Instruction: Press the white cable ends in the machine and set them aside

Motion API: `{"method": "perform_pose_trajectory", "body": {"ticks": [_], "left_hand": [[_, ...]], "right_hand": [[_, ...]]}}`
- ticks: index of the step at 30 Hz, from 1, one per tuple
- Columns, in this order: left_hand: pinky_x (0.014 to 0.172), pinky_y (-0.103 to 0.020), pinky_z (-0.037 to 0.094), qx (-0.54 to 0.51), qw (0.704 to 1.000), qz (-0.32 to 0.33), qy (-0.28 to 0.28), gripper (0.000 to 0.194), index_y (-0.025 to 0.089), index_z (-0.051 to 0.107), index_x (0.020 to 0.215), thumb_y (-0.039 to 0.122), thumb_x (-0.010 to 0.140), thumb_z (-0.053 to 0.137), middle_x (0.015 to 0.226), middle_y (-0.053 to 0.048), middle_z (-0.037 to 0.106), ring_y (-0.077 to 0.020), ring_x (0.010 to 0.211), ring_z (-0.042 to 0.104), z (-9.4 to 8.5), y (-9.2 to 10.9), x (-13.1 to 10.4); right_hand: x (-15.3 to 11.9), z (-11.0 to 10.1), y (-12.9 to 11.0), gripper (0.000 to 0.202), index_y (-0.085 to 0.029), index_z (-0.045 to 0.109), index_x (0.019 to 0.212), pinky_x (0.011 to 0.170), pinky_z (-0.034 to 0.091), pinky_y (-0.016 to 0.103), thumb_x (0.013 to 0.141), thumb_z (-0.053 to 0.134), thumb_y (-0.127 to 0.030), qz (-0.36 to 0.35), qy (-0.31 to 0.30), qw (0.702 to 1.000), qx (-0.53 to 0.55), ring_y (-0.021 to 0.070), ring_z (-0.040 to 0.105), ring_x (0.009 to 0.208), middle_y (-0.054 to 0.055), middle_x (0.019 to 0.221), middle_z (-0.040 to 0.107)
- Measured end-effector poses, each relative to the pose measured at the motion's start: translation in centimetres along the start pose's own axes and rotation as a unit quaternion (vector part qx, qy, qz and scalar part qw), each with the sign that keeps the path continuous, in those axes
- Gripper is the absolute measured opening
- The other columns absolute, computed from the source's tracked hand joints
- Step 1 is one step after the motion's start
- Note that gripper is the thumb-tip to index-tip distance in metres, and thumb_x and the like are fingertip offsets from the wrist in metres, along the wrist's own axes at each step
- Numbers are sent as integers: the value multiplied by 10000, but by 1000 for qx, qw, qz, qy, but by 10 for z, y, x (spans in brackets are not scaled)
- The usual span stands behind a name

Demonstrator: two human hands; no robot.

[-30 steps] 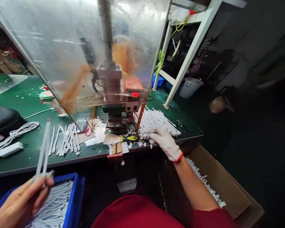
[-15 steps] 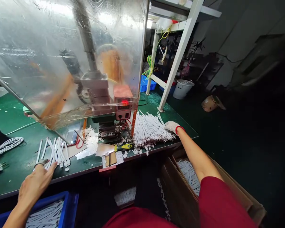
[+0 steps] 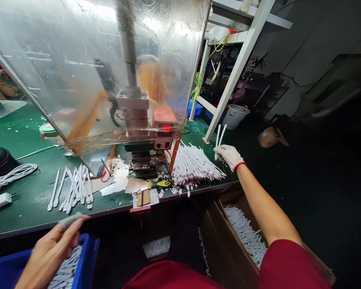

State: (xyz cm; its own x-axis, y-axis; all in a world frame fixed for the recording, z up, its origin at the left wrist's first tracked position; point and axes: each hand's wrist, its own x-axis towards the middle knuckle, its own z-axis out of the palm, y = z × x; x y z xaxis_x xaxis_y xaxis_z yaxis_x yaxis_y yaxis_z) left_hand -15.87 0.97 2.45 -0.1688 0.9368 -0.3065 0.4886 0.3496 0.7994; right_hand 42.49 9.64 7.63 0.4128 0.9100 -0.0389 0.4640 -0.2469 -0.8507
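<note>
My right hand (image 3: pixel 229 156), in a white glove with a red cuff, pinches a couple of white strips (image 3: pixel 220 135) that point upward. Just left of it lies a large pile of white strips (image 3: pixel 194 164) on the green bench. My left hand (image 3: pixel 58 243) is over the blue bin (image 3: pixel 88 257), below the bench edge; its thumb and fingers are close together, and whether anything is between them is too unclear to see. A smaller group of white strips (image 3: pixel 75 188) rests on the bench above that hand.
A press machine (image 3: pixel 134 104) stands behind a clear plastic shield (image 3: pixel 78 80). A scraper (image 3: pixel 161 184) lies at its base. Below right is a cardboard box (image 3: pixel 225 237) of strips. A white cable (image 3: pixel 15 176) and charger (image 3: pixel 0 202) lie left.
My right hand has lifted from the large pile with strips in its fingers. My left hand has drawn back from the smaller group to over the blue bin. The view has shifted somewhat.
</note>
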Motion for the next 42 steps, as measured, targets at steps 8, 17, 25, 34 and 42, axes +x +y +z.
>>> {"method": "perform_pose_trajectory", "body": {"ticks": [8,17,25,34,42], "left_hand": [[521,-225,432,-115,925,192,-308,485,165,629,1120,563,883,485,708,-18,628,-126,543,563,132,86,-53],[532,-237,485,-139,937,201,-251,375,142,599,775,481,897,494,723,-73,697,-146,566,637,158,86,-52],[501,-236,509,-238,912,64,-327,495,124,583,740,616,758,627,693,-85,695,-152,536,655,152,61,-50],[502,-226,519,-313,888,25,-336,479,84,644,888,545,763,676,635,-62,676,-164,529,671,145,46,-42],[454,-199,483,-340,897,-11,-282,501,70,653,870,557,754,673,590,-64,672,-154,483,652,146,47,-35]], "right_hand": [[-141,95,-73,371,-162,584,694,520,420,238,799,653,-511,-78,-169,970,154,119,524,541,22,608,604],[-188,158,-75,323,-152,643,795,500,437,220,759,688,-470,-19,-248,950,188,105,518,533,3,643,613],[-196,184,-58,289,-173,663,766,493,461,243,784,672,-461,-28,-285,945,158,128,543,539,19,661,634],[-166,210,-65,336,-146,635,744,454,366,191,777,689,-476,38,-374,886,272,80,478,488,5,591,570],[-146,251,-59,359,-150,550,674,398,260,183,692,758,-442,96,-384,859,323,46,379,421,-45,532,483]]}}
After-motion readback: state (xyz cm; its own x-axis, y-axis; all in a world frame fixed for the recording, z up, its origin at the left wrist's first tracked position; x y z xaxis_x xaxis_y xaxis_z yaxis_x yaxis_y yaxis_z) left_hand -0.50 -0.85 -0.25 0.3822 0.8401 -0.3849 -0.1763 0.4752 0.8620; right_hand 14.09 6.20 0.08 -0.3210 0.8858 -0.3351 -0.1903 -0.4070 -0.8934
